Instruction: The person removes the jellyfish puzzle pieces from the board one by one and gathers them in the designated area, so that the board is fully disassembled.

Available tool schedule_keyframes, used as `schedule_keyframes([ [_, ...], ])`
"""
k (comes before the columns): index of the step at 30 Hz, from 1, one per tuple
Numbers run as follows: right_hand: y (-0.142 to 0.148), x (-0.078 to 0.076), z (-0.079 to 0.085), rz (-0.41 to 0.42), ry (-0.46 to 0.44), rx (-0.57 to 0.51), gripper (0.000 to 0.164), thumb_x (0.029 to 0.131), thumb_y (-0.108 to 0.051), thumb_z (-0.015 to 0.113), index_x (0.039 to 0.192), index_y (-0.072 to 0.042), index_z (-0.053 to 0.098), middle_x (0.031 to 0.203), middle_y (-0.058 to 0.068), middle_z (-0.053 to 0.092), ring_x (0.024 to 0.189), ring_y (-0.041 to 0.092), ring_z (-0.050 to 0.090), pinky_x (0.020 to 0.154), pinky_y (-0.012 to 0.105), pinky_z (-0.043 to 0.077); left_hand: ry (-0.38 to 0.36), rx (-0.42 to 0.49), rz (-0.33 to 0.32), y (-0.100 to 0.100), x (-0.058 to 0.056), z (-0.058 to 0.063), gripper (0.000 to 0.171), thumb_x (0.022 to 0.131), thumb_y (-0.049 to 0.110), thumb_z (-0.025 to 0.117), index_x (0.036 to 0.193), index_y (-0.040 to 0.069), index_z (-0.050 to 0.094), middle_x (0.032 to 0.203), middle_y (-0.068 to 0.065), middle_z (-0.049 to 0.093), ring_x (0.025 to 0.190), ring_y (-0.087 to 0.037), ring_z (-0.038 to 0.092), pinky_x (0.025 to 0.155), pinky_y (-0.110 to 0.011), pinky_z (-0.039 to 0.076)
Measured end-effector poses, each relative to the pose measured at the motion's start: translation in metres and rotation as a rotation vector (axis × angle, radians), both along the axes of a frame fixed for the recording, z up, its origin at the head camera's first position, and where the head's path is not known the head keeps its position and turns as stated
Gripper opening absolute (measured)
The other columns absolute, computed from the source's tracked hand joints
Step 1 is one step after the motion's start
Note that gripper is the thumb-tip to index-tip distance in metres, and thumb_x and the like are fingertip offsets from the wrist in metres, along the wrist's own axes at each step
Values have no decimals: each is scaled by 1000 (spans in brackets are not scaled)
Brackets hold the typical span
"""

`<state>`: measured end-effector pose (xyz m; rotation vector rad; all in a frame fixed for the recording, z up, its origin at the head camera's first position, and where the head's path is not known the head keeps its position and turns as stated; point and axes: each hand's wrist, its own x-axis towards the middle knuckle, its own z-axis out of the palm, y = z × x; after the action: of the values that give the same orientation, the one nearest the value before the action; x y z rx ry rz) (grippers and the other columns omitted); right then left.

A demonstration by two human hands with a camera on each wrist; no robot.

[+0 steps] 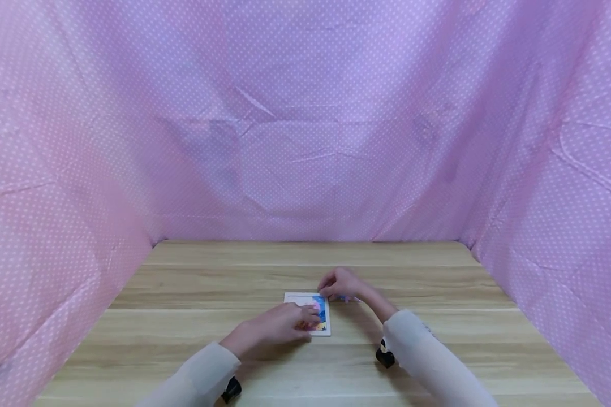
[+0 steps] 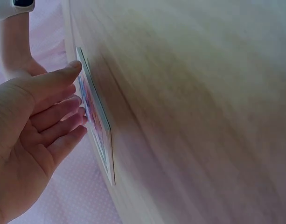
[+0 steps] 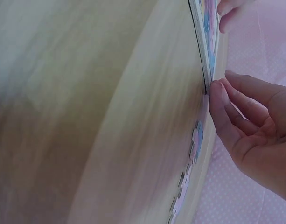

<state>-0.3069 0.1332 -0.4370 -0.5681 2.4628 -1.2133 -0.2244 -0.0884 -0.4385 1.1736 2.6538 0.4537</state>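
A small jigsaw puzzle in a white-bordered tray (image 1: 328, 332) lies on the table, with blue, pink and yellow pieces in its right part. Spread over its lower left is my left hand (image 1: 289, 321), fingers extended and fingertips close over the pieces; the left wrist view shows its thumb (image 2: 70, 70) at the tray's edge. My right hand (image 1: 342, 281) is at the top right corner of the tray, fingers bent and fingertips right at the border. Nothing shows between its fingers (image 3: 219, 105) in the right wrist view. The hands partly hide the picture.
Several loose puzzle pieces (image 3: 197, 138) lie just right of the tray, partly under my right hand and forearm. The wood-grain table (image 1: 193, 282) is enclosed by pink dotted cloth (image 1: 305, 169) at the back and sides. Dark wrist devices (image 1: 384, 356) hang below both sleeves.
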Motion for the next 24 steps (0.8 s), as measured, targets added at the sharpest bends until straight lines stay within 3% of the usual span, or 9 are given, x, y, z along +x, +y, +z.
schedule_keyframes([
  [6,-5,-2,-2,-9,25,23,9,90,0,73,95,7,75,82,10,76,63,9,65,62,25,60,34,16,-44,3,-5,-3,36,99,21,68,135,16,67,145,-2,61,130,-10,59,108,-30,50],
  [20,-18,3,1,-80,37,99,11,85,-5,81,84,4,75,70,2,70,58,9,62,60,24,59,39,12,-50,3,-5,-3,35,100,18,66,135,15,67,136,4,67,134,-11,57,112,-33,48],
  [24,-24,4,-3,-110,78,153,17,82,-13,85,74,-2,74,62,-4,64,53,6,57,52,18,50,19,7,-44,3,-4,-5,35,100,19,67,135,16,67,135,6,67,133,-11,57,111,-33,48],
])
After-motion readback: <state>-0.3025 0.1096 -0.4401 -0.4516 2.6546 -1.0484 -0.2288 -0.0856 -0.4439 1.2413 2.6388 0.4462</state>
